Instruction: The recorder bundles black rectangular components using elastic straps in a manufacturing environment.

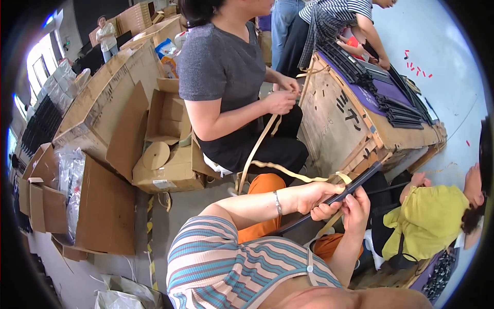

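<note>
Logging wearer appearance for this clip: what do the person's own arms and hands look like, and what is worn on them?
Both forearms are bare, with no gloves. The left hand has a thin silver bracelet at the wrist; the right hand wears nothing visible. The top is sleeveless, striped in pink, teal and grey.

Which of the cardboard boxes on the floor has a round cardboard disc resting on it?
The small open box beside the seated person in grey; the disc leans at its front. The bigger boxes carry none.
</note>
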`<action>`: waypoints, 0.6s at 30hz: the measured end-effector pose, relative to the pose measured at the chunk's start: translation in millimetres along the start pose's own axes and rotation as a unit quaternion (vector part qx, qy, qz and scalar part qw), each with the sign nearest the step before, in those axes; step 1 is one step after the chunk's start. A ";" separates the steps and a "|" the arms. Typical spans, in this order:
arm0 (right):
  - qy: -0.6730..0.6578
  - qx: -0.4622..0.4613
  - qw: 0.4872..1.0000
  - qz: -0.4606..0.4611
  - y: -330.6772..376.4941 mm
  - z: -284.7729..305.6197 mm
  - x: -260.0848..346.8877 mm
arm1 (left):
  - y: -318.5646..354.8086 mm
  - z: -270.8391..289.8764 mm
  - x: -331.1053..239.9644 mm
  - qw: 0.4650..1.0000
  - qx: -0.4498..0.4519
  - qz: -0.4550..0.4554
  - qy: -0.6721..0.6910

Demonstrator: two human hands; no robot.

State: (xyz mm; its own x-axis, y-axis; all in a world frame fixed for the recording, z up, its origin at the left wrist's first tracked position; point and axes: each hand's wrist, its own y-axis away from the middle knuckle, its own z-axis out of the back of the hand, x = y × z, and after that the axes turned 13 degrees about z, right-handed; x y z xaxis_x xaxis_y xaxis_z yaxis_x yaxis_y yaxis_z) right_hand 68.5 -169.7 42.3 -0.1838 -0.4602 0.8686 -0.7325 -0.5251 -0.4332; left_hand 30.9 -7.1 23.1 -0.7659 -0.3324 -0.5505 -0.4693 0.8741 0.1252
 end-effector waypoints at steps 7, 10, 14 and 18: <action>0.042 -0.052 0.996 0.055 5.0 -0.9 -6.9 | 5.0 11.7 20.6 0.997 -0.049 -0.051 -0.008; 0.008 -0.064 0.993 0.099 4.7 19.9 9.2 | 12.5 38.6 40.9 0.986 0.038 -0.035 -0.158; 0.051 -0.049 0.991 0.115 3.6 24.4 26.0 | 45.7 70.0 80.1 0.973 -0.091 -0.014 -0.213; 0.073 0.014 0.996 0.056 8.5 29.0 14.4 | 52.6 53.1 71.0 0.969 -0.133 -0.059 -0.201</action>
State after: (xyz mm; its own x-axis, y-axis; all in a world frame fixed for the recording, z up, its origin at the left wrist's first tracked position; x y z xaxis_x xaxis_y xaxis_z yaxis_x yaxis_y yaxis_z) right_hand 78.6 -201.6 44.2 -0.3578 -0.4087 0.8396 -0.6841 -0.4973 -0.5336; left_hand -24.8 34.0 -53.2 -0.4919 -0.2130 -0.8442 -0.6808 0.6985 0.2205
